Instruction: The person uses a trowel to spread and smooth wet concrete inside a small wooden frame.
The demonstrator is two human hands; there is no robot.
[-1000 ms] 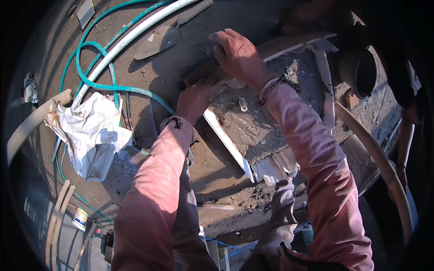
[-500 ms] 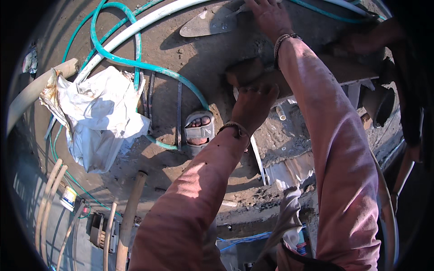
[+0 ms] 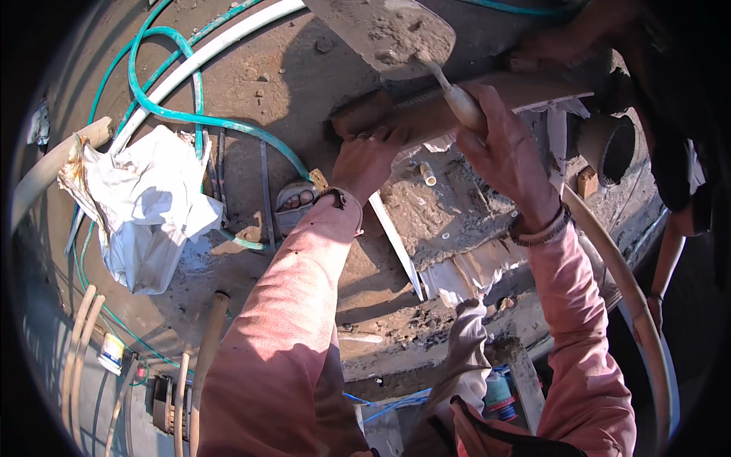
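Note:
My right hand (image 3: pixel 499 152) grips the wooden handle of a trowel (image 3: pixel 358 30), whose blade carries grey mortar at the top of the view. My left hand (image 3: pixel 365 160) has its fingers curled over the near edge of a dark board (image 3: pixel 419 114); their tips are partly hidden. Below the board lies a rough mortar bed (image 3: pixel 434 213) with a short pipe stub (image 3: pixel 428 175), bordered on the left by a white strip (image 3: pixel 392 244) and along the bottom by crumpled sheeting (image 3: pixel 457 278).
A co-worker's hand (image 3: pixel 533 49) is at the board's far right, near a dark cylinder (image 3: pixel 590 148). Teal hoses (image 3: pixel 228 123), a white pipe (image 3: pixel 221 46) and a white sack (image 3: pixel 145 206) lie left. My sandalled foot (image 3: pixel 295 202) is beside the bed. Poles stand lower left.
My right hand reached up to the trowel and now holds it raised, drawn back to the right with mortar on the blade. My left hand stays at the board.

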